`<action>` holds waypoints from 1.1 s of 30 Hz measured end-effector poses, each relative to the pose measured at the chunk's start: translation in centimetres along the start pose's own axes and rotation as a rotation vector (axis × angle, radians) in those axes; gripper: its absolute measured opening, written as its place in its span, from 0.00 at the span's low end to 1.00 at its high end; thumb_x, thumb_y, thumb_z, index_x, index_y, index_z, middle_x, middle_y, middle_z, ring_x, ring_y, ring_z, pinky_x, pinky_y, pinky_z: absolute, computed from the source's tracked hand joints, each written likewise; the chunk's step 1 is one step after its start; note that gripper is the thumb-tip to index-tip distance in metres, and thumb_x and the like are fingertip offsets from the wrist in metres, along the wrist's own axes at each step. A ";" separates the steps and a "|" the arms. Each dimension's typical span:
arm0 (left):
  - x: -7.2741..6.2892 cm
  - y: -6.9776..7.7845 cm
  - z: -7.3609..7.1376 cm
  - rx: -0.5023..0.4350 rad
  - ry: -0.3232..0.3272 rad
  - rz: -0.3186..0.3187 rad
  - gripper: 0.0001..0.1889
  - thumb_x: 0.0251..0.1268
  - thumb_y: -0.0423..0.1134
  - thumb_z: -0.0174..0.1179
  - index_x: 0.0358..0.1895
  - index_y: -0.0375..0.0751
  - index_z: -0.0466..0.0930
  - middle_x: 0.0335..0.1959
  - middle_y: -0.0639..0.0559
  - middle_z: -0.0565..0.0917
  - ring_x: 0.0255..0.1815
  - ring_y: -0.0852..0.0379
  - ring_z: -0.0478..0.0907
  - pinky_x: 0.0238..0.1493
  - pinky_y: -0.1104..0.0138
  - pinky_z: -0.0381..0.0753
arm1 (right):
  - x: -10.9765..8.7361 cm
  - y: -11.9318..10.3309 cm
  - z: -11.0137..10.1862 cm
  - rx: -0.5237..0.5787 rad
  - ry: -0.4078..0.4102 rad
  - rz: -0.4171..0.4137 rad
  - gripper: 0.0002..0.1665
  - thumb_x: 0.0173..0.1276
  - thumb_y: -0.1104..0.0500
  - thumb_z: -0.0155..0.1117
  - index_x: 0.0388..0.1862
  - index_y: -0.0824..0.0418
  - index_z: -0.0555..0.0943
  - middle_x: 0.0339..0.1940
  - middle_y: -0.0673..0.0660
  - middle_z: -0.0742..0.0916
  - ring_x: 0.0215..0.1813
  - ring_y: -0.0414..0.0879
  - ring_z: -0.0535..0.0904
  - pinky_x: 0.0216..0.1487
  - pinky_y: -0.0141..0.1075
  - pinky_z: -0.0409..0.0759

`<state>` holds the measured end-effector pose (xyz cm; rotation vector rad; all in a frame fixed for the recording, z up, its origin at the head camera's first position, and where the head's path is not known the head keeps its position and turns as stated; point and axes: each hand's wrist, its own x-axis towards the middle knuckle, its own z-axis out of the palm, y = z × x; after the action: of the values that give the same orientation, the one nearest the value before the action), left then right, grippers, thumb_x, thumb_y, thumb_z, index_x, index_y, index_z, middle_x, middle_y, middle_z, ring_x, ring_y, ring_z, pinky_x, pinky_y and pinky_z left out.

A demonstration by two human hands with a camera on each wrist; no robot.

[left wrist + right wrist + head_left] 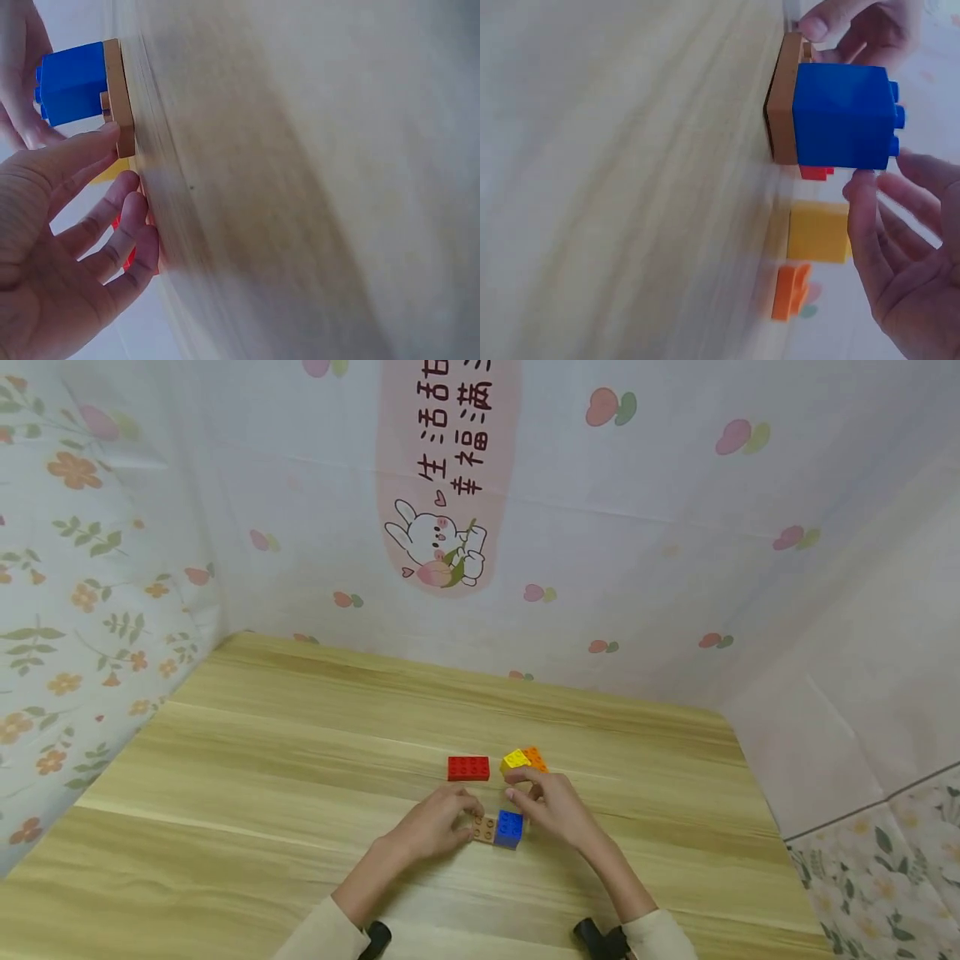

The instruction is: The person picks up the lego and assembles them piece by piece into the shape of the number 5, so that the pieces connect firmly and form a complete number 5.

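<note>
A tan building brick (483,829) lies on the table, with a taller blue brick (509,829) stacked on its right end. My left hand (437,823) pinches the tan brick's left end between thumb and index finger; the other fingers are loosely bent, as the left wrist view shows. Beyond the blue brick, my right hand (555,806) has thumb and index finger spread apart with nothing between them. Its index fingertip overlaps the near side of a yellow brick (514,761) in the head view. In the right wrist view, the blue brick (843,116) stands close to those fingers.
Behind the left hand lies a flat red brick (468,768). A flat orange brick (536,759) is close beside the yellow one, partly hidden by it. A printed cloth (570,552) hangs along the back edge of the wooden table (300,735).
</note>
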<state>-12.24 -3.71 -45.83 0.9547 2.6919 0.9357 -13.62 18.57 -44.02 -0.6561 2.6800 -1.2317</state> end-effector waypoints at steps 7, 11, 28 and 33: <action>-0.1 0.0 0.1 -0.003 -0.007 -0.008 0.10 0.54 0.33 0.65 0.42 0.43 0.82 0.40 0.55 0.78 0.46 0.55 0.73 0.50 0.61 0.74 | 2.8 0.0 0.9 -0.052 -0.032 0.010 0.21 0.68 0.58 0.59 0.57 0.65 0.75 0.19 0.53 0.82 0.13 0.41 0.74 0.12 0.29 0.66; -0.3 -0.1 0.3 0.011 0.000 -0.008 0.10 0.54 0.34 0.65 0.41 0.44 0.82 0.39 0.56 0.78 0.45 0.56 0.73 0.48 0.63 0.74 | 4.0 0.3 1.5 -0.197 -0.048 -0.023 0.25 0.65 0.58 0.63 0.60 0.63 0.74 0.34 0.56 0.85 0.14 0.41 0.71 0.21 0.32 0.73; -0.1 0.1 0.0 -0.013 -0.008 -0.028 0.12 0.54 0.34 0.66 0.44 0.42 0.82 0.41 0.55 0.78 0.47 0.55 0.73 0.50 0.62 0.74 | 4.3 1.4 2.1 -0.083 -0.024 -0.034 0.22 0.62 0.64 0.65 0.55 0.66 0.77 0.49 0.61 0.81 0.15 0.35 0.74 0.17 0.31 0.74; -0.4 0.1 -0.5 -0.007 0.007 -0.078 0.15 0.56 0.38 0.65 0.47 0.39 0.81 0.44 0.52 0.80 0.48 0.51 0.75 0.48 0.59 0.76 | 3.4 1.5 1.5 -0.065 0.079 -0.063 0.21 0.59 0.64 0.68 0.53 0.62 0.79 0.37 0.54 0.83 0.16 0.36 0.71 0.17 0.30 0.71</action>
<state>-12.05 -4.12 -45.40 0.8400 2.7083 0.9346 -16.71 16.93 -45.95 -0.7201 2.7947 -1.2142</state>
